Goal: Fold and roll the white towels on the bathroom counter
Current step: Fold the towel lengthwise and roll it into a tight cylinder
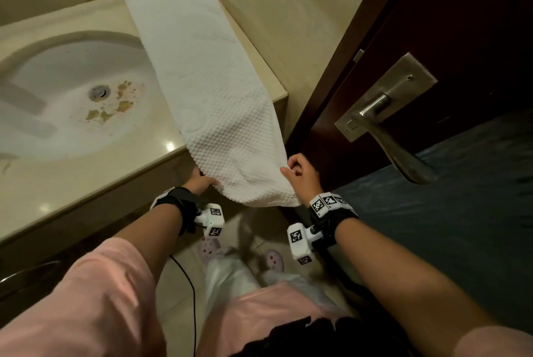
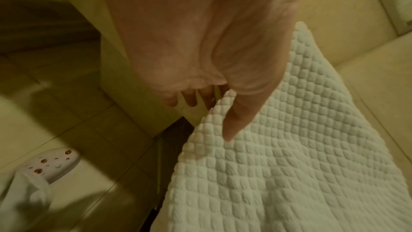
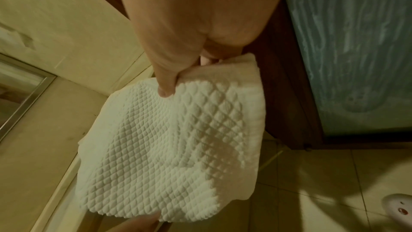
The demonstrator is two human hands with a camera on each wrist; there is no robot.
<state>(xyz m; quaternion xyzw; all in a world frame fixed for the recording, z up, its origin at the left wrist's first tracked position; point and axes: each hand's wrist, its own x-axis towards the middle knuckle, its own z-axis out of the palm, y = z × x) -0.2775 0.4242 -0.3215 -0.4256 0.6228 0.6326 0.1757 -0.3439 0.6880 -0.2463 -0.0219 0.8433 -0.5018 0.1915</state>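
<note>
Fold step: my left hand (image 1: 202, 183) and right hand (image 1: 300, 173) each pinch near corner of white waffle-weave towel (image 1: 207, 91), fingers clamped, lower centre. Next, I judge: carry this end up-frame onto beige stone table (image 1: 72, 177), edges matched.

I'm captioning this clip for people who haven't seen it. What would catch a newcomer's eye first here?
First, the long white towel, laid along the counter right of the sink, its near end hanging over the front edge. The left hand and right hand each pinch one side of that hanging end. Next, brownish stains around the drain of the sink, and the metal door handle at right.
</note>
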